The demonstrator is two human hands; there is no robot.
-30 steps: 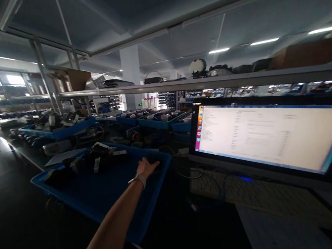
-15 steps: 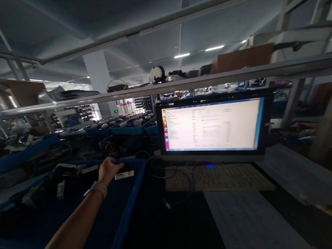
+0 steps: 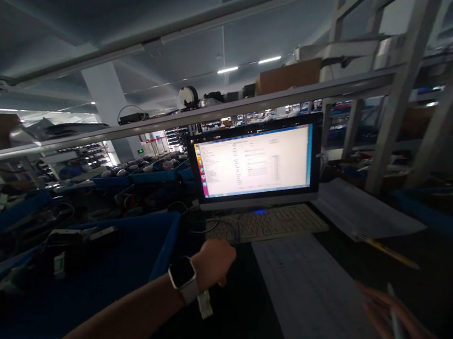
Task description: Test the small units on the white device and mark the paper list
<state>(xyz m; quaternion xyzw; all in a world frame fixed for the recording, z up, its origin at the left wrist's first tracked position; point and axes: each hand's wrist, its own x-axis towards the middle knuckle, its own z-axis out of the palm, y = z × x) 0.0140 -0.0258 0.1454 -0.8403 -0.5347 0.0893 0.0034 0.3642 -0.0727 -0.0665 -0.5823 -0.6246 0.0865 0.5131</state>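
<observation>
The left hand [image 3: 214, 263], wearing a watch [image 3: 183, 278], hangs at the centre of the frame over the dark worktop [image 3: 246, 322], fingers curled together around a small item. A pale tag [image 3: 205, 304] dangles just below the wrist, so the item sits inside the fist, mostly hidden; what it is cannot be told in this dim light. To carry it well, the grip should stay firm but not crushing, with the tag kept free of the cables by the keyboard [image 3: 267, 224].

The item lies right of the blue tray [image 3: 165, 244] and just left of a paper sheet [image 3: 304, 287] that runs down toward the lower edge. The right hand [image 3: 390, 317], at the lower right, is closed on a pen [image 3: 392, 309], though blur makes the grip hard to judge. A lit monitor [image 3: 255, 163] stands behind the keyboard, and a pencil [image 3: 383, 251] lies to the right.
</observation>
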